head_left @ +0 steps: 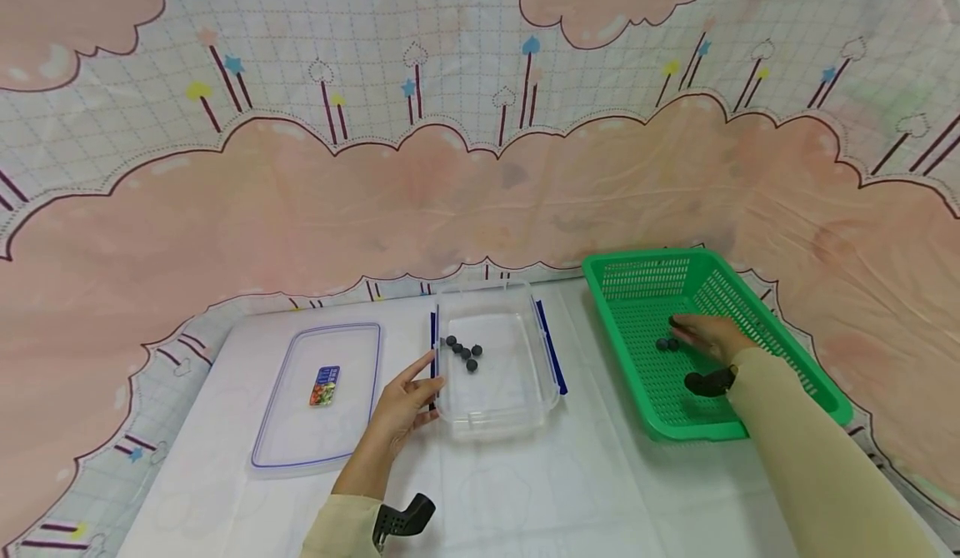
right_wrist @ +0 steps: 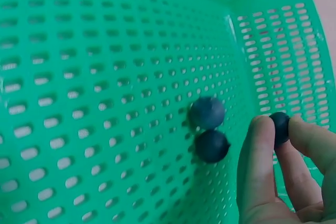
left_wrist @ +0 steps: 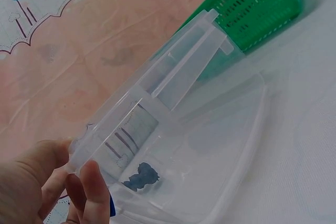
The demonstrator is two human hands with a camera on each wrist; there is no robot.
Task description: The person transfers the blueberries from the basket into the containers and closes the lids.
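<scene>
— While the right hand (head_left: 708, 337) sits down inside the green basket (head_left: 817, 383), what is it holding?

— One dark ball (right_wrist: 280, 127), pinched between the thumb and a fingertip (right_wrist: 261, 129) — the right wrist view shows it plainly. Two more dark balls (right_wrist: 209, 129) lie on the basket's perforated floor just beside that hand, touching each other, near the corner of the basket.

— And the left hand (head_left: 405, 404)?

— It rests against the near left side of the clear container (head_left: 517, 412), fingers laid fairly straight along the wall, the thumb (left_wrist: 97, 190) over the rim in the left wrist view. It steadies the container rather than closing round anything.

— What is in the container?

— A small cluster of dark balls (head_left: 465, 351), gathered toward its far left part. Blue latches (head_left: 551, 346) hang along its long sides.

— How do the things lie on the bench (head_left: 570, 491)?

— The container stands in the middle, the basket just to its right and turned a little askew. Left of the container, apart from it, the clear lid (head_left: 318, 396) lies flat, with a blue edge line and a small coloured label (head_left: 324, 385) at its centre.

— Anything behind?

— A pink cloud-patterned cloth (head_left: 480, 166) rises as a backdrop — it runs under the bench's white cover too.
</scene>
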